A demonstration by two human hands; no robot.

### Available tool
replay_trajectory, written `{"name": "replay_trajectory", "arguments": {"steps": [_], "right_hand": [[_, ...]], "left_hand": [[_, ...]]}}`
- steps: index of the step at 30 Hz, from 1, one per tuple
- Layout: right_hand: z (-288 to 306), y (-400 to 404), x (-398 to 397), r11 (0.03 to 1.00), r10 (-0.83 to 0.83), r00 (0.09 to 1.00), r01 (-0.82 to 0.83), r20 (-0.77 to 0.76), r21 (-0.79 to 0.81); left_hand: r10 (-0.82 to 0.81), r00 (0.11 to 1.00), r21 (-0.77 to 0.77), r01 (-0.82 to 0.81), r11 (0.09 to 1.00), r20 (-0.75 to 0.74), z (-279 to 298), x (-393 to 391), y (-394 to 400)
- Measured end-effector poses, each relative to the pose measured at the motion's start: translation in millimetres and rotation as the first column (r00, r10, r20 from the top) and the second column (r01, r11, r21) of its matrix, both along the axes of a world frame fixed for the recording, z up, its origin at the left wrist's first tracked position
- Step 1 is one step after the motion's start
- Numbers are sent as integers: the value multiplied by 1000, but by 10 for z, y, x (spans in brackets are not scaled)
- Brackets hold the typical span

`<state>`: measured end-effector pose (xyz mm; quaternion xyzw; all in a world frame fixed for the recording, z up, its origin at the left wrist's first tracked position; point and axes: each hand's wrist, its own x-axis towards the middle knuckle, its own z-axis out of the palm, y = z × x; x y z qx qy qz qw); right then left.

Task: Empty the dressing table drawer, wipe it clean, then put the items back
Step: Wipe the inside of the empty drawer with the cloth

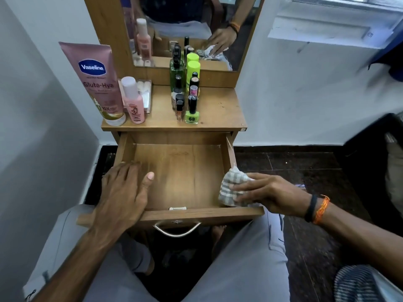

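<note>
The wooden drawer [174,164] of the dressing table is pulled out, and nothing lies inside it. My left hand [124,192] rests flat on the drawer's left front corner, fingers spread. My right hand [263,192] holds a grey checked cloth [231,188] against the drawer's inner right side near the front. On the tabletop [216,110] stand a pink Vaseline tube [96,81], a small pink bottle [133,101], a green nail polish bottle [192,112], and several dark small bottles [180,105].
A mirror [187,29] rises behind the tabletop and reflects the cloth hand. White walls close in on the left and behind. Dark tiled floor [305,166] lies to the right. My grey-trousered legs sit under the drawer's metal handle [176,231].
</note>
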<state>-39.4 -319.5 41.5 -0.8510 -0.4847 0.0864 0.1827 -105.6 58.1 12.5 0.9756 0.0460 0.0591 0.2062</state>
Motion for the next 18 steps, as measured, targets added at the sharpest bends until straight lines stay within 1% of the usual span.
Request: {"name": "replay_trajectory", "arguments": {"steps": [3, 5, 7, 9, 11, 14, 16, 18], "right_hand": [[-1, -42, 82, 997, 58, 998, -58, -5, -48], [-1, -23, 154, 997, 43, 998, -45, -34, -63], [-8, 37, 262, 999, -32, 998, 30, -57, -38], [-34, 152, 413, 987, -158, 986, 158, -51, -15], [-46, 315, 554, 952, -306, 952, 306, -21, -2], [-98, 599, 624, 888, -460, 888, 460, -1, -30], [-99, 652, 541, 866, -499, 867, 499, 14, -33], [-54, 601, 372, 898, -431, 901, 433, 41, -76]], "left_hand": [[-11, 1000, 30, 11, 999, 2, 2, 3, -27], [-17, 1000, 42, 17, 999, 11, 3, -7, -40], [-14, 1000, 41, 14, 999, 9, -1, -11, -38], [-14, 1000, 29, 14, 999, -5, -7, -4, -26], [-24, 1000, 31, 25, 999, -19, -25, 22, -17], [-10, 1000, 28, 10, 1000, -2, -26, 21, 0], [-10, 1000, 29, 10, 1000, 9, -25, 28, -4], [1, 1000, 23, -1, 1000, 10, -26, 26, 13]]}}
